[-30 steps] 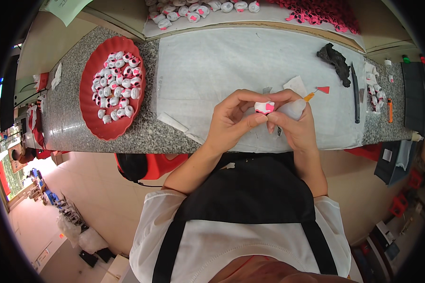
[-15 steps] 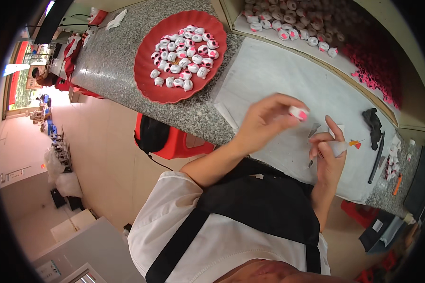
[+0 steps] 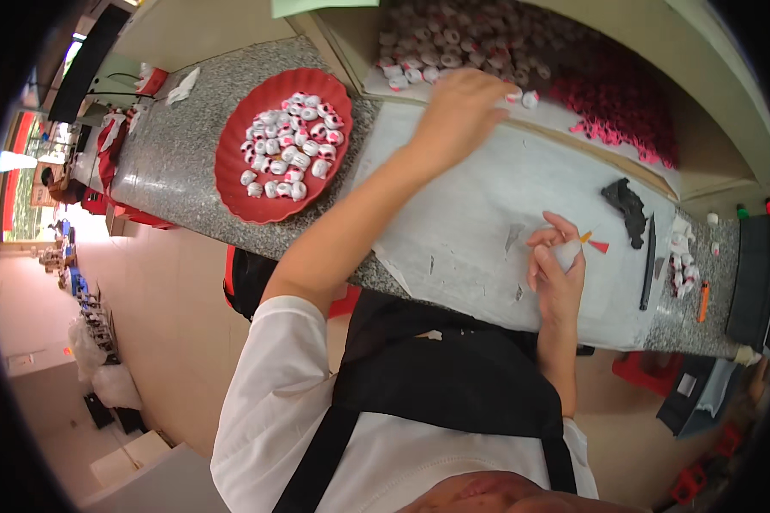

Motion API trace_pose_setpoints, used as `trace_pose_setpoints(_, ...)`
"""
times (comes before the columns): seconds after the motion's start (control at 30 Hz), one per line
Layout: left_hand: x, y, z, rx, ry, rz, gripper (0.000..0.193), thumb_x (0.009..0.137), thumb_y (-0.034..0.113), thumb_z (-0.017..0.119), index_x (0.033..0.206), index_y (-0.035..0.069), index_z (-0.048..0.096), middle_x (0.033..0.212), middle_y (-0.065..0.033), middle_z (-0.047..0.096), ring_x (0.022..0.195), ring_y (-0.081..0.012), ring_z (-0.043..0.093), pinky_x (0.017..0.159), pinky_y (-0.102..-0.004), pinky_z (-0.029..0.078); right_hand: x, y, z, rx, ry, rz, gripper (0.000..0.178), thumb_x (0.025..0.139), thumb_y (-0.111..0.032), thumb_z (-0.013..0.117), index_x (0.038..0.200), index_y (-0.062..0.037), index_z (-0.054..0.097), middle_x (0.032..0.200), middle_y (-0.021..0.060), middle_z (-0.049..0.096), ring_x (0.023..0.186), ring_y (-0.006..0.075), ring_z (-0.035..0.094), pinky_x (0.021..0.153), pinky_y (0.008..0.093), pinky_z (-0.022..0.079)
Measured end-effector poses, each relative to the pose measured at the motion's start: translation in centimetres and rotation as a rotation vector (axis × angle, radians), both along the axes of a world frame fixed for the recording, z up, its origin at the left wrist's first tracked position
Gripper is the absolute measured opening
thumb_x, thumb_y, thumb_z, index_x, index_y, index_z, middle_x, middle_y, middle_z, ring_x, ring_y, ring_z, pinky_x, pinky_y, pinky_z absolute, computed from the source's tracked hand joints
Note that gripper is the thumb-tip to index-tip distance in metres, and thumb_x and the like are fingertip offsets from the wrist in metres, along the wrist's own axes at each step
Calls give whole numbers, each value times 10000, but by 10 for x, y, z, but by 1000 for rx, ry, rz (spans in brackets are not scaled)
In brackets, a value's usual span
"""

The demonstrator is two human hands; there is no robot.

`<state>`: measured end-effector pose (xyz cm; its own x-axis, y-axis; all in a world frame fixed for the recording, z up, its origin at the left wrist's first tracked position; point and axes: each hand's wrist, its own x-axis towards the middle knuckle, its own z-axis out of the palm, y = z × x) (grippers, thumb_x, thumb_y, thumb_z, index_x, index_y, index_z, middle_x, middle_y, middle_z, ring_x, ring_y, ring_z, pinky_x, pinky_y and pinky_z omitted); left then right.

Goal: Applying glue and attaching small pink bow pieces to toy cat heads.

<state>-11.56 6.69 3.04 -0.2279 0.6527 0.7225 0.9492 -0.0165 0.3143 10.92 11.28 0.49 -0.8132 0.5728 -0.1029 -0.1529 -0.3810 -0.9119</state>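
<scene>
My left hand [image 3: 460, 118] reaches over the front lip of the shelf compartment, among small white pieces. Its fingertips come close to a small white-and-pink piece [image 3: 513, 95] at the compartment's front edge. The back of the hand hides whatever is between the fingers. Above the pale work sheet [image 3: 453, 205], my right hand [image 3: 558, 261] is half curled, its fingers loosely apart. A whitish, translucent cover [image 3: 567, 254] appears to wrap one of its digits. Beside it lies a small orange-and-red item [image 3: 597, 246]. Many similar white pieces [image 3: 282, 154] lie in a scalloped red plate [image 3: 231, 171].
Many bright pink pieces [image 3: 616, 115] fill the compartment's right part. Right on the sheet are a crumpled black cloth [image 3: 626, 209] and a long dark tool [image 3: 648, 265]. An orange stick [image 3: 703, 302] lies on the speckled counter [image 3: 188, 145]. Below is a red stool [image 3: 650, 372].
My left hand has gone from above the sheet, where it pinched a white-and-pink piece, up to the shelf compartment. The whole view has shifted; my right hand stays over the sheet.
</scene>
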Motion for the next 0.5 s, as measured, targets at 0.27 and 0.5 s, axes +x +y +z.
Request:
trace_pose_setpoints(0.27, 10, 61, -33, -425, 245, 232, 192, 649, 143, 568, 836, 114, 533, 704, -61, 531, 721, -204, 500, 710, -316, 356, 3, -15, 0, 31, 35, -113, 481, 686, -28, 478, 1124, -52, 279, 901, 110, 439, 439, 85, 380, 314, 166, 299)
trace_pose_setpoints(0.5, 58, -20, 10, 9, -992, -335, 125, 749, 78, 508, 864, 29, 499, 777, -76, 539, 731, -171, 541, 630, -287, 439, 12, -5, -6, 79, 183, -82, 394, 716, -118, 417, 1082, -60, 284, 1005, 135, 402, 542, 124, 450, 316, 193, 334)
